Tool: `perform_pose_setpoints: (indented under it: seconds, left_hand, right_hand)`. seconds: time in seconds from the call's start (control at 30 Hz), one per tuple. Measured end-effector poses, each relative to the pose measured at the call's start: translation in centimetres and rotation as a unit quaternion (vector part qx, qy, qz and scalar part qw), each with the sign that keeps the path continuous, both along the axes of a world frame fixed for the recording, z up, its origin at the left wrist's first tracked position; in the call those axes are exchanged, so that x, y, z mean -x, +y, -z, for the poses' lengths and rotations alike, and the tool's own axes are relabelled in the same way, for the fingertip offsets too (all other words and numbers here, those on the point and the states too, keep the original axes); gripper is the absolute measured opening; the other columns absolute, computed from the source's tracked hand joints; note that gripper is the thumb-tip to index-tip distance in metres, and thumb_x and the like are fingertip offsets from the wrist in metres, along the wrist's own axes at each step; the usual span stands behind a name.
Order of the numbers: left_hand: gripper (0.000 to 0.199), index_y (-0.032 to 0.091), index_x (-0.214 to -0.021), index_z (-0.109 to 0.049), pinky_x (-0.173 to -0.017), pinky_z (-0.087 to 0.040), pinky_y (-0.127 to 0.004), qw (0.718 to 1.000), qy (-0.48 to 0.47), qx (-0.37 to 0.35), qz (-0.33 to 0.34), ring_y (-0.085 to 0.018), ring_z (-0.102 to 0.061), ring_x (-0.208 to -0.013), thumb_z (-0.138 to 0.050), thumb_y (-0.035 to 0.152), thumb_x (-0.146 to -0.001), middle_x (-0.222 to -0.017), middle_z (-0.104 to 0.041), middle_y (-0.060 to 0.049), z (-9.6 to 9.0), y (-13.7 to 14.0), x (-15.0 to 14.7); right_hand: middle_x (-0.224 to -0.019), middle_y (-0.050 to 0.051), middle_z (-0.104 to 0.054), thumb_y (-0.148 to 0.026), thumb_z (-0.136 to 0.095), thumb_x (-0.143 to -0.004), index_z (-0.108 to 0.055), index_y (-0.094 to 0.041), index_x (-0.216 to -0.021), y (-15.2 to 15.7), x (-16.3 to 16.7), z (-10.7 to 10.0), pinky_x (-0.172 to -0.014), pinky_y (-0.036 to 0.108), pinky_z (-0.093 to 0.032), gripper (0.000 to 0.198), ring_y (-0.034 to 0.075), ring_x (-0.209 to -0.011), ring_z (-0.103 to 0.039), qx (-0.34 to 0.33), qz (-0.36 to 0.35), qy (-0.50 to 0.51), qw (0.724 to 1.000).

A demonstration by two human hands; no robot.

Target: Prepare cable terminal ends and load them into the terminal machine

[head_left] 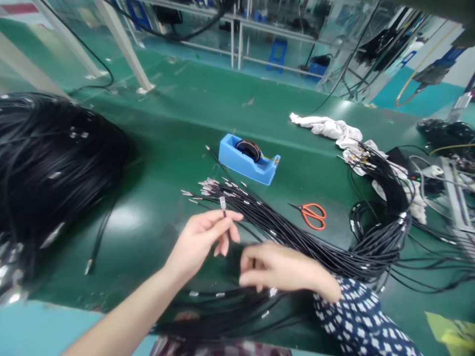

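Between the thumb and forefinger of my left hand (pixel 200 237) is pinched a black cable, its silver connector (pixel 222 202) pointing up and away from me. My right hand (pixel 285 267) is just to the right, its fingers curled inward; whatever may be inside them is hidden. Behind both hands a thick bundle of black cables (pixel 282 227) stretches across the green table, with many bare silver ends gathered at its left tip. Nearer to me, below my hands, lie more black cables (pixel 230 316) with small white labels, partly blurred.
A blue tape dispenser (pixel 245 165) stands behind the bundle, and orange-handled scissors (pixel 313 216) lie to its right. A large heap of black cables (pixel 59 168) fills the left side. White cloth (pixel 330 128) lies at the back right, near coiled cables. A yellow sheet (pixel 452 333) sits at the front right.
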State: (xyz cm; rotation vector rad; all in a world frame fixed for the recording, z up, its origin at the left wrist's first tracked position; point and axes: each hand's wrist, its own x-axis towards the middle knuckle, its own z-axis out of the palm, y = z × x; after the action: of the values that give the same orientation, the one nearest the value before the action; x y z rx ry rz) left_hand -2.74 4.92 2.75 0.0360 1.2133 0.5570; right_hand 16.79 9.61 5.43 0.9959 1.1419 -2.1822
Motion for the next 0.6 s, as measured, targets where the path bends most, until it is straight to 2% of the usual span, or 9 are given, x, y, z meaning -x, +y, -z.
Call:
perform_pose_setpoints:
  seconds: [0.07, 0.17, 0.27, 0.4, 0.5, 0.57, 0.6]
  left_hand:
    - [0.027, 0.013, -0.101, -0.068, -0.04, -0.032, -0.018, 0.999, -0.035, 0.004, 0.032, -0.007, -0.051, -0.042, -0.062, 0.036, -0.088, -0.067, -0.066, -0.003, 0.0, -0.3, -0.1]
    - [0.027, 0.013, -0.102, -0.069, -0.041, -0.03, -0.018, 0.996, -0.063, 0.011, 0.059, -0.006, -0.049, -0.041, -0.06, 0.036, -0.088, -0.064, -0.066, -0.002, 0.0, -0.3, -0.4]
    - [0.028, 0.013, -0.099, -0.069, -0.041, -0.029, -0.018, 0.994, -0.067, 0.015, 0.081, -0.006, -0.047, -0.04, -0.06, 0.037, -0.088, -0.062, -0.065, -0.003, 0.0, -0.1, -0.8]
    - [0.032, 0.012, -0.097, -0.066, -0.039, -0.024, -0.017, 0.992, -0.066, 0.011, 0.111, -0.005, -0.041, -0.036, -0.061, 0.042, -0.086, -0.058, -0.063, -0.002, 0.1, -0.1, -1.1]
    - [0.035, 0.013, -0.093, -0.061, -0.035, -0.019, -0.016, 0.991, -0.058, 0.018, 0.118, -0.002, -0.035, -0.031, -0.062, 0.048, -0.085, -0.061, -0.065, -0.002, 0.8, -0.3, -1.3]
    - [0.038, 0.014, -0.088, -0.059, -0.034, -0.019, -0.015, 0.991, -0.067, 0.031, 0.116, -0.002, -0.037, -0.03, -0.062, 0.052, -0.084, -0.065, -0.067, -0.004, 1.5, -0.5, -1.4]
    - [0.039, 0.014, -0.086, -0.059, -0.033, -0.02, -0.015, 0.991, -0.067, 0.037, 0.111, -0.003, -0.039, -0.03, -0.062, 0.053, -0.084, -0.068, -0.067, -0.005, 1.9, -0.6, -1.6]
  right_hand:
    - [-0.067, -0.002, -0.064, -0.036, -0.056, -0.094, -0.063, -0.018, -0.087, 1.5, -0.1, 0.5, -0.055, 0.019, -0.043, 0.02, 0.01, -0.058, -0.061, -0.042, 0.066, -0.027, 0.997]
    - [-0.077, -0.001, -0.064, -0.035, -0.054, -0.095, -0.064, -0.017, -0.091, 3.3, 0.4, 1.6, -0.055, 0.018, -0.043, 0.021, 0.008, -0.058, -0.057, -0.114, 0.2, -0.055, 0.972]
    - [-0.082, 0.0, -0.065, -0.037, -0.06, -0.092, -0.065, -0.017, -0.093, 3.6, 1.4, 2.6, -0.056, 0.019, -0.045, 0.021, 0.008, -0.06, -0.056, -0.128, 0.273, -0.043, 0.953]
    - [-0.073, 0.0, -0.063, -0.035, -0.064, -0.089, -0.065, -0.016, -0.089, 2.9, 2.1, 3.0, -0.056, 0.02, -0.044, 0.019, 0.009, -0.059, -0.056, -0.131, 0.273, -0.028, 0.953]
    - [-0.076, 0.001, -0.064, -0.031, -0.065, -0.088, -0.068, -0.016, -0.085, 2.9, 1.6, 3.3, -0.056, 0.019, -0.043, 0.016, 0.009, -0.06, -0.054, -0.15, 0.222, -0.004, 0.963]
    - [-0.077, 0.001, -0.067, -0.031, -0.065, -0.088, -0.07, -0.016, -0.087, 3.8, 0.8, 4.3, -0.057, 0.019, -0.043, 0.016, 0.009, -0.062, -0.056, -0.161, 0.193, 0.011, 0.968]
    - [-0.079, 0.001, -0.069, -0.031, -0.064, -0.089, -0.07, -0.017, -0.089, 4.6, 0.3, 5.0, -0.059, 0.02, -0.044, 0.016, 0.01, -0.064, -0.057, -0.19, 0.184, 0.001, 0.964]
